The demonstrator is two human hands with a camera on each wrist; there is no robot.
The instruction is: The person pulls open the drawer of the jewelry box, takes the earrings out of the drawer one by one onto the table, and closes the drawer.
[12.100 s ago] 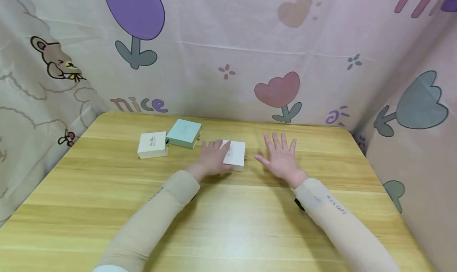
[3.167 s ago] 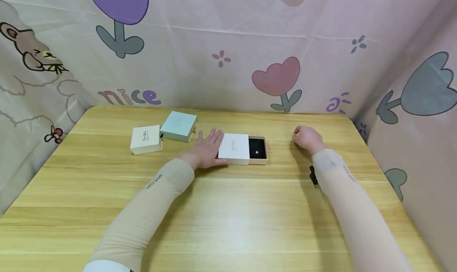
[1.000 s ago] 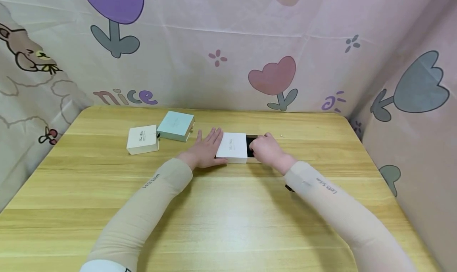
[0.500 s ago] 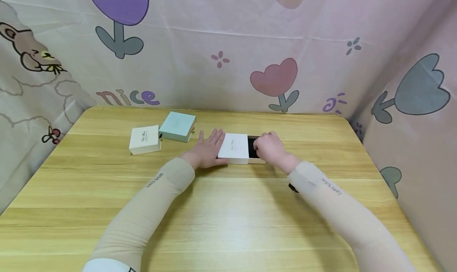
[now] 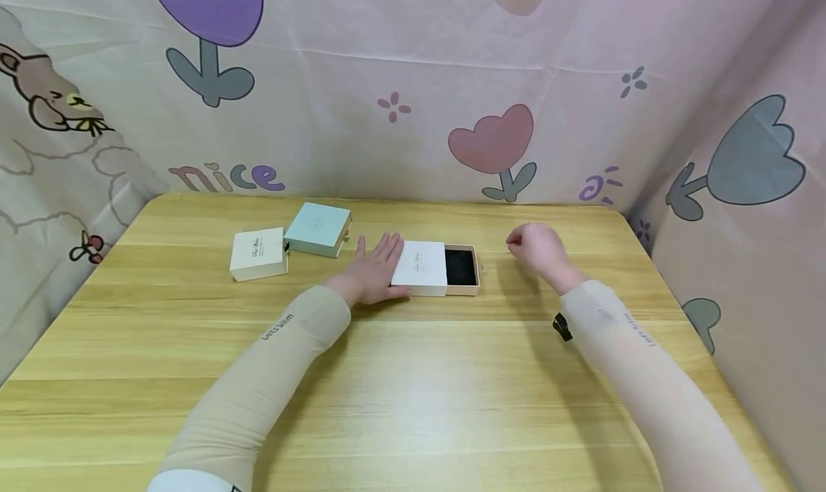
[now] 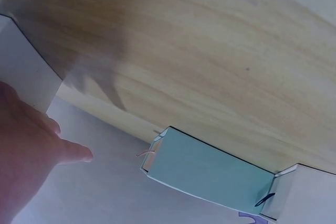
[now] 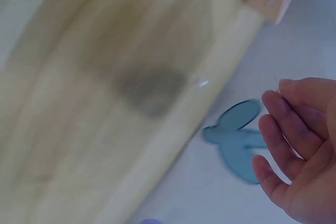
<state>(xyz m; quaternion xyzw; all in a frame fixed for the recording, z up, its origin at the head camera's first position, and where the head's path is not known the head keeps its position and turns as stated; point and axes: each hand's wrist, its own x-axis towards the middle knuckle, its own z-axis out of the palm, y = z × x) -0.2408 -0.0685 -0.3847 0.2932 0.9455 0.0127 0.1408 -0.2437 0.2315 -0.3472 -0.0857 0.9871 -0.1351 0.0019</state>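
My left hand (image 5: 371, 271) rests with spread fingers on the left end of a white sliding gift box (image 5: 419, 268). Its pinkish drawer (image 5: 477, 271) is pulled out to the right, and the black pad (image 5: 459, 267) in it looks bare. Right of the drawer, my right hand (image 5: 538, 249) is raised over the table. Thumb and forefinger pinch a tiny earring, of which only a thin pin (image 7: 276, 79) shows. A small shiny piece (image 7: 203, 83) lies on the table near its back edge in the right wrist view.
A pale green box (image 5: 319, 228) and a second white box (image 5: 259, 253) with a black ribbon tab stand close together at the left. The wooden table (image 5: 413, 399) ends at a printed curtain (image 5: 335, 119) behind.
The drawer has been pulled out of the box. My right hand, over the drawer half a second ago, has moved right and up. The white bead seen on the pad earlier is gone.
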